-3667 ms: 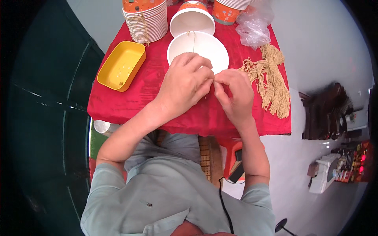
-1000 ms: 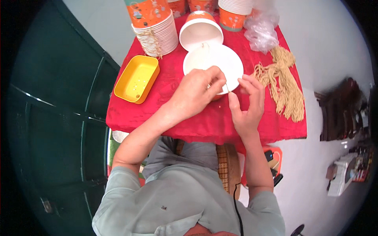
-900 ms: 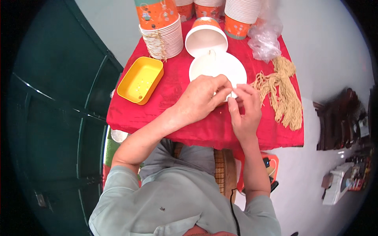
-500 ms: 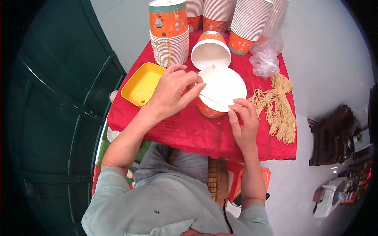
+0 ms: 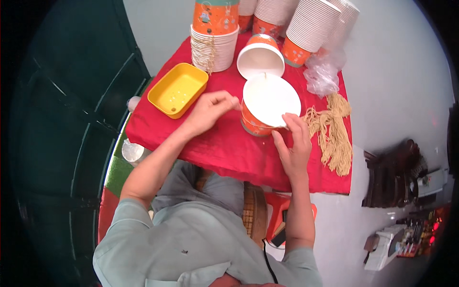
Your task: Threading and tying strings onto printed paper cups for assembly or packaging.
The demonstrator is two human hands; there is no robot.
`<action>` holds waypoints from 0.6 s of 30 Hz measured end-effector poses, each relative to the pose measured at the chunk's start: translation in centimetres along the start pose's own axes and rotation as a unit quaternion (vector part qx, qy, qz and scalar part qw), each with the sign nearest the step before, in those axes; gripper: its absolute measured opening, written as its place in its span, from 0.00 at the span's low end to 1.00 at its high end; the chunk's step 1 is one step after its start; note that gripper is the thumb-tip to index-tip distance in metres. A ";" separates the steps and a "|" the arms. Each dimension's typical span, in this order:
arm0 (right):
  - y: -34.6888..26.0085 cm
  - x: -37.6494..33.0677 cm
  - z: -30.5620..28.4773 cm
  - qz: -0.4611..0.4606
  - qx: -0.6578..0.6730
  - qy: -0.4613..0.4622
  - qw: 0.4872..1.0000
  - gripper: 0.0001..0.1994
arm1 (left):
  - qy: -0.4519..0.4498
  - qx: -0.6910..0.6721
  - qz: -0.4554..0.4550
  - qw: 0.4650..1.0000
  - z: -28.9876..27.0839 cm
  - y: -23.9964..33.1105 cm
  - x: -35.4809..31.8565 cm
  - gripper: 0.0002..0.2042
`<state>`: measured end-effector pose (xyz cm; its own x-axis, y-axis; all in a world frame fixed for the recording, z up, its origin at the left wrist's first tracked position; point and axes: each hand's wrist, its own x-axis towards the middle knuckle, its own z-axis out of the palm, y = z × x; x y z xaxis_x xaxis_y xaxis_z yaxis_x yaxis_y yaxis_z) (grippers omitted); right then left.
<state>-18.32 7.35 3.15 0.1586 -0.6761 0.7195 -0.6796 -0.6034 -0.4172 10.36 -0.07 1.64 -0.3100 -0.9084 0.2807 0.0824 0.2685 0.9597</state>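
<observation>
Cup [image 5: 270,103] seemingly strung with 1 cord [image 5: 258,126]; yarn bundle [image 5: 334,136] at right unstrung. Left hand [image 5: 209,113] fingertips pressed together, right hand [image 5: 295,145] spread.

No legible txt/nos., shirt emblem [image 5: 184,251] too sm.

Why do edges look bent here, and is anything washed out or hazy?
Head view: fisheye bending curves the dark green panels; head view: the near tub shows glaring white within its rim; head view: the clear plastic bag looks hazy.
</observation>
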 end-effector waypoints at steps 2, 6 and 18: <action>0.0 0.1 0.2 0.007 0.015 -0.005 1.000 0.28 | 0.028 -0.013 0.005 1.000 -0.7 0.4 0.0 0.12; 0.4 0.0 0.5 -0.002 0.002 -0.014 1.000 0.30 | 0.096 0.344 0.250 0.900 1.2 4.0 0.0 0.18; 1.1 -0.7 0.3 -0.135 -0.144 0.019 0.980 0.25 | -0.083 0.398 0.272 0.872 4.1 2.9 1.3 0.08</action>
<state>-18.90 7.06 2.00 0.3371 -0.4896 0.8041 -0.7921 -0.6091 -0.0388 6.32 0.82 4.79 -0.5690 -0.5359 0.6237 -0.4026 0.8429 0.3570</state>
